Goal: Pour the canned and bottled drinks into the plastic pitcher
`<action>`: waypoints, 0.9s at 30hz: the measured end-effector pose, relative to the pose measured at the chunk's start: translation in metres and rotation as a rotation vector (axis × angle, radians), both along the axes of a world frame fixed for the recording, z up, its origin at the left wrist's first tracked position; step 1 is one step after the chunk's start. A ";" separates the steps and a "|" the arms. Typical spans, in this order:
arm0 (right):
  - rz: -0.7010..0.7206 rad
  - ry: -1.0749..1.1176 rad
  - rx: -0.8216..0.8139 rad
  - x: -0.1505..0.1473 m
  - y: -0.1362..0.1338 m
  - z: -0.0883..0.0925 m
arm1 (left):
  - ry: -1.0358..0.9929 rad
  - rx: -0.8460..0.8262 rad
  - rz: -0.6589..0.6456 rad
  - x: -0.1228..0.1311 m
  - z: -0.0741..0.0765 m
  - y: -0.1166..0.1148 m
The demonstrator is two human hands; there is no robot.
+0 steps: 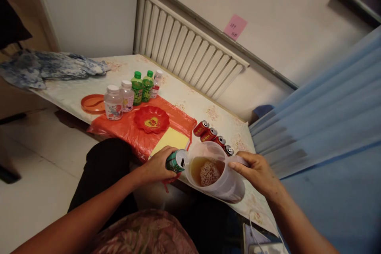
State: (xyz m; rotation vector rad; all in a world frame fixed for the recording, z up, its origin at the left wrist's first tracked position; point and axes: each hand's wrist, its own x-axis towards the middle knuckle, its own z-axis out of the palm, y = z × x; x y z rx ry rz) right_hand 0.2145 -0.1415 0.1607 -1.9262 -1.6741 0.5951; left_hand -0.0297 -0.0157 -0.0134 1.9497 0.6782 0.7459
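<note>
My left hand [160, 164] is wrapped round a green drink can [175, 161], tilted so that its opened top meets the rim of a clear plastic pitcher [233, 186]. A thin trickle seems to leave the can's mouth. Inside the pitcher is a brown liquid [196, 168] with a patch of foam on it. My right hand [256, 172] grips the pitcher's handle on the far right side. Close behind the pitcher stand several red drink cans [201, 128] in a row, the last one partly hidden by its rim.
A red scalloped plate [143, 117] and a yellow sheet [171, 139] lie on a red plastic bag [178, 111]. Clear jars [113, 105] and green bottles [137, 89] stand to the left, beside an orange tray [89, 104]. A radiator [184, 39] and blue curtain [321, 115] border the table.
</note>
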 end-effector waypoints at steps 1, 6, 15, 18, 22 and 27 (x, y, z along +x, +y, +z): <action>-0.001 -0.004 -0.007 -0.001 0.000 0.001 | 0.000 0.004 -0.001 0.000 -0.001 0.000; 0.003 -0.029 -0.020 -0.003 0.002 0.003 | -0.007 0.025 -0.004 -0.001 -0.005 0.001; 0.027 -0.037 -0.013 -0.004 0.003 0.003 | 0.001 0.022 -0.005 -0.001 -0.006 0.000; 0.032 -0.052 -0.016 -0.003 0.004 0.004 | 0.001 0.021 0.001 -0.001 -0.008 0.000; 0.030 -0.055 -0.029 -0.003 0.004 0.004 | 0.005 0.025 -0.008 -0.001 -0.009 0.000; 0.030 -0.071 -0.034 -0.003 0.004 0.003 | 0.012 0.022 -0.008 0.000 -0.010 0.000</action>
